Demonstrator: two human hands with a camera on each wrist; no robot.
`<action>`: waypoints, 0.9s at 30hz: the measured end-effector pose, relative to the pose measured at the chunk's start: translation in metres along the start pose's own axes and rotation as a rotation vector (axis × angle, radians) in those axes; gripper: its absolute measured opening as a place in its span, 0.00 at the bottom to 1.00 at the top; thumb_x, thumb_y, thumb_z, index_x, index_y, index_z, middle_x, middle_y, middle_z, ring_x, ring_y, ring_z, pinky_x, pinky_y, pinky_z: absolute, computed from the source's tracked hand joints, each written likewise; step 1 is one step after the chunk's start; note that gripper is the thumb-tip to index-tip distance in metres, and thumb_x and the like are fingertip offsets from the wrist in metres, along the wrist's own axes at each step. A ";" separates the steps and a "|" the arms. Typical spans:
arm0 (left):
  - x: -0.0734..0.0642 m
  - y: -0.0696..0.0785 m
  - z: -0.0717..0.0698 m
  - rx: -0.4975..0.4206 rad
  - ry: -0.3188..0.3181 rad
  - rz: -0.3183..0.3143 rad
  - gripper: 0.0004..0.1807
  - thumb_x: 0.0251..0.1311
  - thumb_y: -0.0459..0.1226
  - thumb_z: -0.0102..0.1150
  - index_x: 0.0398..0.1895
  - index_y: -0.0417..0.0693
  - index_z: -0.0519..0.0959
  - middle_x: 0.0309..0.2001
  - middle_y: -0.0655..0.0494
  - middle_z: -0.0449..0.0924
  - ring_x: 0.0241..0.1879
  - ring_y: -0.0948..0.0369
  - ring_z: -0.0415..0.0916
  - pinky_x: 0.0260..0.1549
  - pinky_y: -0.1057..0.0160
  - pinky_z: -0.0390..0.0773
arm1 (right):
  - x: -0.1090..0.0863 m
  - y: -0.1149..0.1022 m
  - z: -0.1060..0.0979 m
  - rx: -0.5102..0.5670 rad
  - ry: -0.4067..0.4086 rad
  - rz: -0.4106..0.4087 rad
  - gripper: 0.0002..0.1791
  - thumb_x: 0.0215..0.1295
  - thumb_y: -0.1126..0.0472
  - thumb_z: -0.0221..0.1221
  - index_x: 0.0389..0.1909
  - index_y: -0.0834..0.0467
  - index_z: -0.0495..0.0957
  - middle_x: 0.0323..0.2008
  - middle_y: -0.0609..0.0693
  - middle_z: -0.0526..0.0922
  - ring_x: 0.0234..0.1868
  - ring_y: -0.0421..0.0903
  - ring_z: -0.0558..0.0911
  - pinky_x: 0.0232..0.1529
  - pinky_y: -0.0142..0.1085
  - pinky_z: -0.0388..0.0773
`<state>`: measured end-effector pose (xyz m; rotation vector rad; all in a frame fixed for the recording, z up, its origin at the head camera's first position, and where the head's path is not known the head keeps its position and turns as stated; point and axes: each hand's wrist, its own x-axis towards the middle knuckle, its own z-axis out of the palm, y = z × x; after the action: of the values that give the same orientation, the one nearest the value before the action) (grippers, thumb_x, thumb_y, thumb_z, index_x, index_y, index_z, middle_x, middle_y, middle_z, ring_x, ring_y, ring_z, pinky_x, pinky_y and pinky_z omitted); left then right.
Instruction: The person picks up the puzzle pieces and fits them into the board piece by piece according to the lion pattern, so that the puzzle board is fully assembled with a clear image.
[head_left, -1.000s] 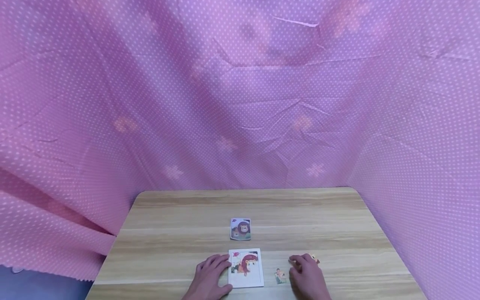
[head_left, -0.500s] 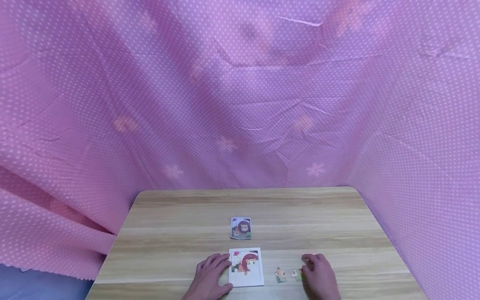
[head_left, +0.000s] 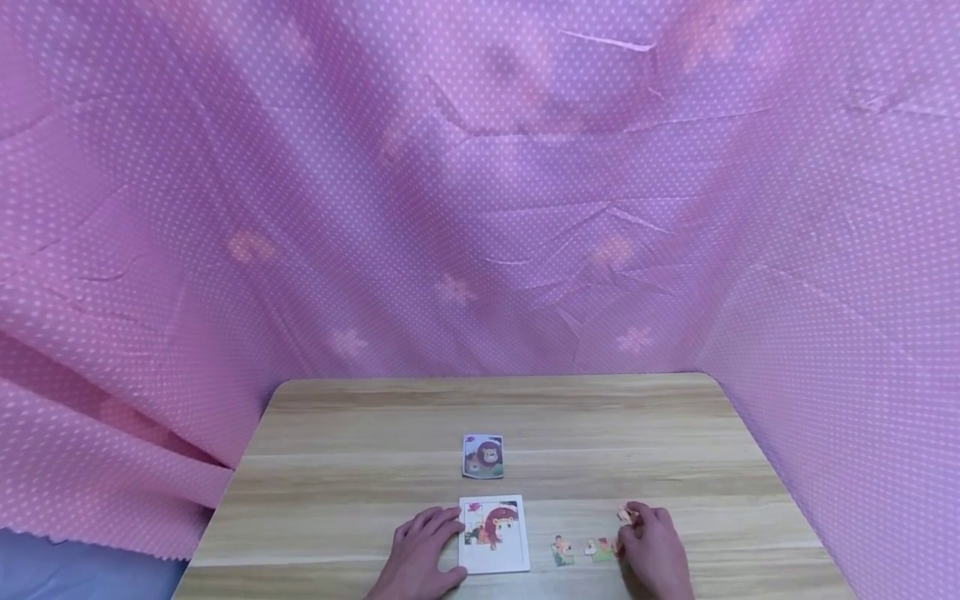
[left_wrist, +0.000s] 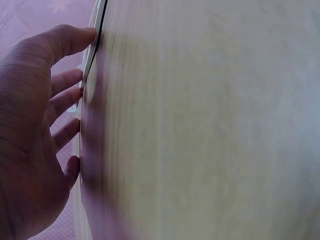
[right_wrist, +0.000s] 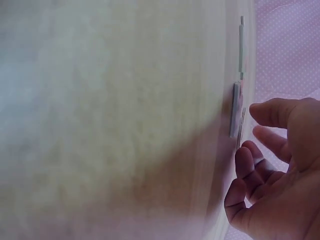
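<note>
A white puzzle board (head_left: 510, 560) with part of a lion picture fitted in it lies at the near middle of the table. My left hand (head_left: 420, 552) rests along its left side, fingertips at the edge and thumb by the near corner. In the left wrist view the thumb and fingers (left_wrist: 66, 82) are spread against the board's edge (left_wrist: 94, 47). Right of the board my right hand (head_left: 655, 550) hovers low, thumb and index apart. Just at its fingertips are an orange puzzle piece (head_left: 625, 516) and a green-and-orange piece (head_left: 603, 550), partly covered by the thumb.
Another loose puzzle piece (head_left: 562, 551) lies between the board and the right hand. Behind the board lies a small lion picture card (head_left: 483, 457). The wooden table (head_left: 360, 450) is backed by a pink dotted cloth (head_left: 480, 208).
My right hand has moved to the right across the loose pieces, uncovering the green-and-orange piece and the orange one. My left hand has stayed at the board.
</note>
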<state>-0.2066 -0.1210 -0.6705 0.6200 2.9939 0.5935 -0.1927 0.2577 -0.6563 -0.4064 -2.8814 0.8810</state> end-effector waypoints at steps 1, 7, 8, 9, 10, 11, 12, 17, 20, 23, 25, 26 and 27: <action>-0.001 0.001 0.000 -0.002 0.000 -0.001 0.32 0.46 0.60 0.63 0.56 0.62 0.76 0.66 0.63 0.70 0.66 0.52 0.63 0.56 0.40 0.64 | -0.001 0.001 -0.001 -0.001 -0.001 0.010 0.25 0.55 0.61 0.61 0.55 0.61 0.76 0.42 0.56 0.74 0.39 0.49 0.77 0.39 0.44 0.74; -0.011 0.011 0.001 -0.004 0.019 0.007 0.31 0.46 0.59 0.63 0.55 0.61 0.77 0.65 0.63 0.71 0.65 0.52 0.64 0.55 0.40 0.65 | -0.003 0.003 -0.007 -0.021 -0.019 0.064 0.24 0.56 0.61 0.59 0.55 0.63 0.76 0.45 0.60 0.72 0.42 0.53 0.76 0.37 0.47 0.73; -0.013 0.012 0.001 -0.003 0.024 0.008 0.31 0.46 0.59 0.63 0.55 0.61 0.77 0.65 0.63 0.71 0.65 0.52 0.64 0.54 0.41 0.65 | -0.004 0.004 -0.008 -0.023 -0.019 0.067 0.24 0.56 0.60 0.59 0.55 0.62 0.76 0.45 0.61 0.71 0.42 0.53 0.77 0.37 0.47 0.73; -0.015 0.013 0.001 -0.002 0.028 0.010 0.31 0.46 0.59 0.63 0.55 0.61 0.77 0.65 0.63 0.71 0.64 0.52 0.65 0.54 0.41 0.65 | -0.005 0.005 -0.009 -0.025 -0.019 0.069 0.23 0.56 0.60 0.60 0.54 0.62 0.77 0.46 0.61 0.71 0.42 0.54 0.77 0.37 0.47 0.74; -0.016 0.015 0.002 -0.003 0.028 0.009 0.31 0.46 0.59 0.63 0.55 0.61 0.77 0.65 0.63 0.71 0.64 0.52 0.65 0.54 0.41 0.65 | -0.007 0.006 -0.010 -0.028 -0.020 0.068 0.23 0.57 0.60 0.59 0.54 0.62 0.77 0.46 0.61 0.71 0.42 0.54 0.78 0.37 0.47 0.74; -0.017 0.016 0.002 -0.006 0.025 0.006 0.31 0.46 0.59 0.63 0.55 0.61 0.77 0.65 0.63 0.71 0.64 0.52 0.65 0.54 0.41 0.65 | -0.008 0.007 -0.011 -0.032 -0.019 0.066 0.22 0.57 0.59 0.59 0.54 0.62 0.77 0.47 0.61 0.71 0.42 0.55 0.78 0.37 0.48 0.75; -0.019 0.017 0.002 -0.008 0.022 0.002 0.31 0.46 0.59 0.63 0.55 0.61 0.77 0.65 0.63 0.71 0.65 0.52 0.64 0.54 0.41 0.65 | -0.009 0.008 -0.012 -0.038 -0.019 0.058 0.22 0.58 0.59 0.59 0.53 0.61 0.77 0.47 0.62 0.71 0.42 0.55 0.79 0.37 0.48 0.75; -0.024 0.023 0.003 -0.014 -0.003 -0.025 0.31 0.46 0.60 0.62 0.56 0.62 0.76 0.66 0.64 0.70 0.65 0.52 0.63 0.55 0.41 0.64 | -0.013 0.013 -0.019 -0.054 -0.038 0.032 0.20 0.60 0.60 0.58 0.53 0.61 0.77 0.46 0.61 0.73 0.42 0.54 0.79 0.38 0.50 0.77; -0.028 0.026 0.004 -0.010 -0.004 -0.033 0.32 0.46 0.60 0.62 0.56 0.62 0.76 0.66 0.64 0.70 0.65 0.52 0.63 0.55 0.41 0.64 | -0.014 0.014 -0.022 -0.040 -0.055 0.026 0.21 0.59 0.62 0.59 0.54 0.62 0.76 0.44 0.61 0.74 0.42 0.53 0.78 0.38 0.50 0.77; -0.031 0.030 0.004 -0.008 -0.003 -0.038 0.32 0.45 0.60 0.63 0.56 0.61 0.77 0.66 0.63 0.70 0.65 0.52 0.64 0.56 0.40 0.64 | -0.015 0.015 -0.026 -0.017 -0.073 0.037 0.23 0.57 0.63 0.60 0.56 0.64 0.75 0.43 0.62 0.74 0.42 0.53 0.77 0.37 0.49 0.77; -0.034 0.033 0.003 -0.008 -0.002 -0.042 0.32 0.45 0.60 0.63 0.56 0.61 0.77 0.66 0.63 0.70 0.66 0.52 0.64 0.56 0.40 0.64 | -0.017 0.015 -0.028 -0.003 -0.076 0.042 0.24 0.56 0.63 0.61 0.56 0.64 0.75 0.43 0.61 0.74 0.41 0.52 0.76 0.36 0.47 0.77; -0.035 0.035 0.003 -0.008 -0.002 -0.044 0.32 0.46 0.60 0.62 0.56 0.61 0.77 0.66 0.63 0.70 0.66 0.52 0.64 0.56 0.40 0.64 | -0.018 0.015 -0.030 0.003 -0.075 0.041 0.25 0.56 0.64 0.62 0.56 0.64 0.75 0.43 0.61 0.73 0.40 0.52 0.76 0.35 0.46 0.76; -0.036 0.037 0.002 -0.010 -0.001 -0.046 0.32 0.46 0.60 0.63 0.56 0.61 0.77 0.66 0.63 0.70 0.66 0.52 0.64 0.56 0.40 0.64 | -0.019 0.015 -0.031 0.004 -0.071 0.040 0.24 0.56 0.64 0.62 0.56 0.64 0.75 0.43 0.61 0.73 0.40 0.52 0.76 0.34 0.45 0.76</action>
<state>-0.1590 -0.1032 -0.6610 0.5494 2.9934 0.6040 -0.1659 0.2809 -0.6394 -0.4431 -2.9456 0.9254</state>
